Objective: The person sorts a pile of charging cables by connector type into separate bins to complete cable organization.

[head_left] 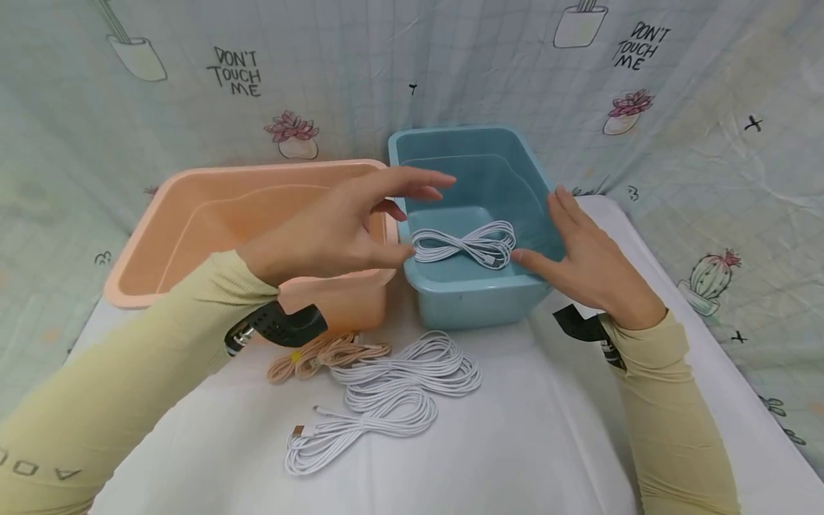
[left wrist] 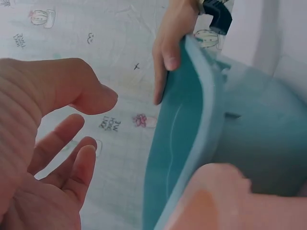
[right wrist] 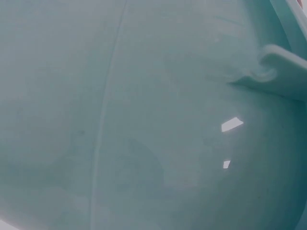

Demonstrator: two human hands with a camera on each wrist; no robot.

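In the head view, my left hand (head_left: 347,225) hovers over the edges where the peach bin (head_left: 341,297) and the blue bin (head_left: 476,304) stand side by side. Its fingers are loosely bent and hold nothing; the left wrist view shows its thumb (left wrist: 93,98) apart from the fingertips. My right hand (head_left: 595,265) is at the blue bin's right rim, fingers fairly straight and thumb reaching over the front corner. A bundled white cable (head_left: 463,243) lies inside the blue bin, near that thumb. The right wrist view shows mostly blue plastic; the right hand's fingers are hidden there.
In front of the bins, several white cable bundles (head_left: 412,368) lie on the white tablecloth (head_left: 502,443). Beside them are tan cables (head_left: 322,357), close to the peach bin's base. A patterned curtain (head_left: 360,79) hangs right behind the bins.
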